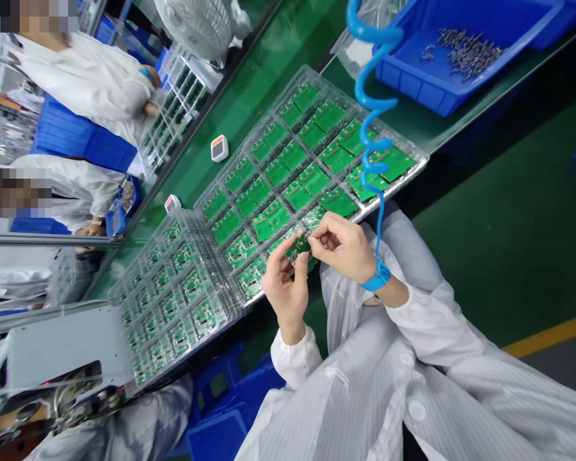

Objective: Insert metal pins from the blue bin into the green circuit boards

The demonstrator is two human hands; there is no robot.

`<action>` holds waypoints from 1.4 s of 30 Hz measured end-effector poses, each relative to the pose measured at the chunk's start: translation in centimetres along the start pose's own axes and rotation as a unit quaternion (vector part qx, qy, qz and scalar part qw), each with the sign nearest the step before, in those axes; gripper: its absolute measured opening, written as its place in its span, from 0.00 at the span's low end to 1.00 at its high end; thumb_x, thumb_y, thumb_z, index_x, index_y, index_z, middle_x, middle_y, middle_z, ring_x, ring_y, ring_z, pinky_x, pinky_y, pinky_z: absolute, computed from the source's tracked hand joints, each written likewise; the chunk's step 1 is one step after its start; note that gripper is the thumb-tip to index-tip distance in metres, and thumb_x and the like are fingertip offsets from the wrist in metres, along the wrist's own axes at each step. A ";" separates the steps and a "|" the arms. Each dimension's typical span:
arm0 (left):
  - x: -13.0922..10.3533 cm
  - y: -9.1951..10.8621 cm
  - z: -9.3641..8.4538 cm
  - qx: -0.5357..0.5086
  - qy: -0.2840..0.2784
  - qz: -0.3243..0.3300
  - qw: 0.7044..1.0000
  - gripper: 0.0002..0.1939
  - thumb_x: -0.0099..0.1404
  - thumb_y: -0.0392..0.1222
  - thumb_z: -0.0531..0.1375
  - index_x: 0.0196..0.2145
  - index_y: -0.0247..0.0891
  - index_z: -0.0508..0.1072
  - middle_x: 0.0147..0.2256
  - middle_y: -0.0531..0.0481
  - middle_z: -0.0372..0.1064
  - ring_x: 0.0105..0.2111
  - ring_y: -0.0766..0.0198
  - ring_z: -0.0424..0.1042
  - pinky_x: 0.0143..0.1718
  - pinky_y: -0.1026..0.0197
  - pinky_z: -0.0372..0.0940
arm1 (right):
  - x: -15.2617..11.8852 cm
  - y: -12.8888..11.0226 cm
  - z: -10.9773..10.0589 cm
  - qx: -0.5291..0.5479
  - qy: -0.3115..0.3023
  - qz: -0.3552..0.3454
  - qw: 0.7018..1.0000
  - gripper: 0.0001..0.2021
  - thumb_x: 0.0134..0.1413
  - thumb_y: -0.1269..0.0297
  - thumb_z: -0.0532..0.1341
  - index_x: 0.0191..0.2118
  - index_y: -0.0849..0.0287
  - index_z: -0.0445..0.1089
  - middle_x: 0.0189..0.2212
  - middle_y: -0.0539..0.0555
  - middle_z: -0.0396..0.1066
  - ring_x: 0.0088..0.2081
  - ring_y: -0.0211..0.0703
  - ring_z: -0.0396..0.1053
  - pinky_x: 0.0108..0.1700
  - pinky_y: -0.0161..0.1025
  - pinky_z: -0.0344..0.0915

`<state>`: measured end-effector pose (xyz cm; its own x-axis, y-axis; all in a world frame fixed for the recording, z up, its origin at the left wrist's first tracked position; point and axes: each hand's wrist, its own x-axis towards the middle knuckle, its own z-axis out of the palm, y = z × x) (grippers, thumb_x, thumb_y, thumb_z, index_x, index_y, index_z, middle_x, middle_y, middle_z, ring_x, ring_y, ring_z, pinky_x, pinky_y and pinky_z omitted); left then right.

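Between thumb and fingers, my left hand grips a small green circuit board by its edges. My right hand meets the board's right side with thumb and index finger pinched together; whatever sits in that pinch is too small to make out. A blue wrist strap with a coiled blue cord circles my right wrist. Under and beyond my hands lies a clear plastic tray with green boards in its pockets. Nearest my left hand, some boards carry components.
At the upper right, a blue bin holds many small metal parts. A second tray stack with boards stands at left, beside a grey machine. A white fan and white-sleeved co-workers are across the bench.
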<state>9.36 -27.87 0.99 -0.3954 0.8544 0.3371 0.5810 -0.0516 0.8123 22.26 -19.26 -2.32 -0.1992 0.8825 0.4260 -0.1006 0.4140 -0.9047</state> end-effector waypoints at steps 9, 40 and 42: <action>2.6 -1.9 -3.0 0.072 0.164 0.023 0.983 0.14 0.74 0.47 0.71 0.54 0.40 0.81 0.50 0.46 0.80 0.42 0.64 0.79 0.40 0.64 0.73 | 0.1 0.4 -0.3 0.006 0.028 -0.001 1.000 0.08 0.75 0.58 0.66 0.42 0.54 0.77 0.35 0.52 0.74 0.31 0.39 0.68 0.32 0.39 0.69; 2.3 -4.5 -4.0 0.197 -0.122 0.097 0.968 0.27 0.81 0.50 0.63 0.72 0.43 0.68 0.66 0.32 0.74 0.50 0.54 0.84 0.57 0.47 0.78 | 0.7 1.1 -2.0 -0.019 0.094 -0.020 0.995 0.10 0.75 0.54 0.66 0.40 0.52 0.78 0.31 0.52 0.72 0.32 0.43 0.66 0.35 0.44 0.68; 2.2 -4.3 -4.0 0.187 -0.118 0.098 0.970 0.26 0.81 0.50 0.63 0.71 0.42 0.69 0.65 0.33 0.75 0.51 0.53 0.84 0.58 0.47 0.78 | 0.7 1.1 -2.1 -0.015 0.100 -0.019 0.995 0.10 0.75 0.55 0.66 0.41 0.52 0.78 0.32 0.52 0.72 0.32 0.43 0.67 0.35 0.44 0.68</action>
<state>3.10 -27.81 0.16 -0.1037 0.9442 0.3127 0.8638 -0.0704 0.4989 24.10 -17.73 -3.00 0.0028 0.8916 0.4529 -0.0740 0.4518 -0.8890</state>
